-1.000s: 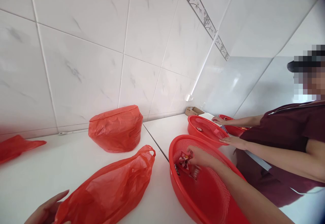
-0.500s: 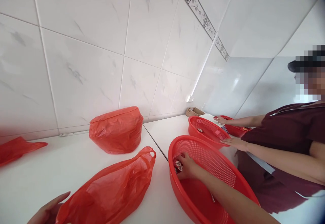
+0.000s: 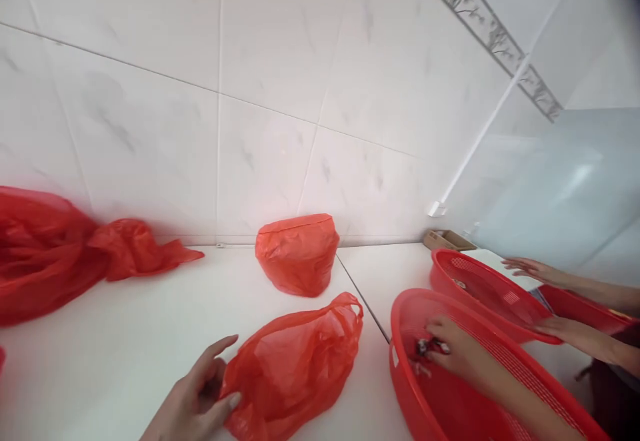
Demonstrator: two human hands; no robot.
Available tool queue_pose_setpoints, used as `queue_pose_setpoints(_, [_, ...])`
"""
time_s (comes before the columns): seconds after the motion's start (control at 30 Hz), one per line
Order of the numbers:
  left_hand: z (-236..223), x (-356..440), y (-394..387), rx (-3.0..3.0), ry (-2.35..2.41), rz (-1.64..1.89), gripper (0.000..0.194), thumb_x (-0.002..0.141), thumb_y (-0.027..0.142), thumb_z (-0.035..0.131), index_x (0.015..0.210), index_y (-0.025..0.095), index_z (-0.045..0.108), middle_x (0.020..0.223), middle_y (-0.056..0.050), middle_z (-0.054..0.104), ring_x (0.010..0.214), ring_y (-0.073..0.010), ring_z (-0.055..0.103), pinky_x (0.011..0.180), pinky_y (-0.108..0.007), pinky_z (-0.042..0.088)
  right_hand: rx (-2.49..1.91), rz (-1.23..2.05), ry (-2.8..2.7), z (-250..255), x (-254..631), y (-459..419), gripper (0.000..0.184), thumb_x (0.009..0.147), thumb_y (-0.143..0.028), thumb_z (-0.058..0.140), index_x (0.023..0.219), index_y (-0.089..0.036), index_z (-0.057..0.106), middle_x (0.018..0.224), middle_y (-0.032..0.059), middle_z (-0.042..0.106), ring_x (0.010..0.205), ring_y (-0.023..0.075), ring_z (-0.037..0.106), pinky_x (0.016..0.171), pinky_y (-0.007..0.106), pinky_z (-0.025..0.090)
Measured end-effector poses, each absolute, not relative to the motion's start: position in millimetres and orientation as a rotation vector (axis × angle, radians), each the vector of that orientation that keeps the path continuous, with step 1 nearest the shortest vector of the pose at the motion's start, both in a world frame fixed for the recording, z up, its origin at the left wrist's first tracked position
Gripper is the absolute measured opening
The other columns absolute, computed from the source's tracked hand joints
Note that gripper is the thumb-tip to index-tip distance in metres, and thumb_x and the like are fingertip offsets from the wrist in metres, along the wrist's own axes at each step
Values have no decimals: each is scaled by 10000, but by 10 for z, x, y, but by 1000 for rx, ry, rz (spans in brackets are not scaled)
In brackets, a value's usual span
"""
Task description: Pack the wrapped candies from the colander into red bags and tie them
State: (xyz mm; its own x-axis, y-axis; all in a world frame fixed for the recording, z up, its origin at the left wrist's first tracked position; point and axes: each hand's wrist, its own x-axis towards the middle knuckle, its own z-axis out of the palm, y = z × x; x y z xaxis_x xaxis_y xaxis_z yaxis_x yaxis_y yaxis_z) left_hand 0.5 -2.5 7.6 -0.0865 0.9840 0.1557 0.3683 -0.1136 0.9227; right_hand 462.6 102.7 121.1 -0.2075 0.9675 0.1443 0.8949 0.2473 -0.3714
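Standing btwn open bag (image 3: 300,367) & wall (image 3: 270,67): red bundle (image 3: 299,257).

- This looks like a packing room or small workshop; the view does not settle which.
- A long white worktop (image 3: 165,334), with a seam across it, runs along the wall.
- The wall (image 3: 270,127) is clad in pale marbled tiles with a plant-patterned border (image 3: 480,17).
- Red baskets (image 3: 407,387) are grouped on the right, a co-worker's hand (image 3: 533,269) by the far ones.
- Red plastic bags (image 3: 295,367) lie to their left.
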Motion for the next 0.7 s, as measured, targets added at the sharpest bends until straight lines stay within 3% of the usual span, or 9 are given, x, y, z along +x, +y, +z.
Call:
queue_pose_setpoints(0.13, [160, 44, -30, 1448, 1460, 1142, 556, 848, 465, 522, 1344, 290, 340, 674, 60, 499, 635, -166, 520, 647, -288, 438, -1663, 217, -2168, 1737, 4340, 943, 204, 727, -349, 606, 892, -248, 670, 1251, 77, 533, 1109, 282, 544, 884, 354, 474])
queue_pose_setpoints(0.23, [216, 77, -30, 1363, 1405, 1144, 546, 875, 491, 474, 1346, 276, 302, 695, 55, 507, 675, -172, 534, 685, -304, 434, -1481, 417, -2281, 2004, 3712, 761, 171, 766, -288, 575, 909, -250, 660, 1297, 52, 494, 1210, 261, 469, 982, 346, 412])
queue_pose_setpoints(0.33, [253, 86, -41, 1347, 1374, 1147, 545, 880, 514, 460, 1341, 270, 304, 689, 53, 515, 675, -176, 550, 682, -310, 435, -1323, 845, -2364, 1916, 3050, 667, 91, 727, -251, 612, 809, -214, 626, 1252, 42, 507, 984, 192, 578, 818, 278, 471])
queue_pose_setpoints(0.43, [259, 74, -60, 1367, 1362, 1119, 542, 880, 515, 467, 1339, 276, 306, 710, 43, 562, 694, -182, 574, 697, -314, 448, -1344, 1045, -2449, 1624, 2607, 705, 165, 684, -303, 673, 808, -207, 620, 1140, 21, 552, 813, 147, 578, 710, 256, 458])
queue_pose_setpoints(0.6, [261, 63, -67, 1353, 1347, 1130, 560, 855, 510, 507, 1338, 262, 367, 753, 13, 637, 729, -197, 623, 705, -312, 483, -1263, 1040, -2454, 1600, 2504, 733, 425, 697, -309, 679, 1117, -273, 623, 1222, 18, 554, 1062, 213, 547, 894, 310, 431])
queue_pose_setpoints(0.7, [289, 72, -58, 1326, 1345, 1175, 550, 822, 494, 559, 1304, 255, 445, 743, 7, 660, 713, -197, 631, 686, -302, 504, -1374, 791, -2394, 1865, 2853, 687, 355, 777, -284, 583, 1129, -301, 621, 1246, 11, 569, 1100, 220, 541, 902, 319, 433])
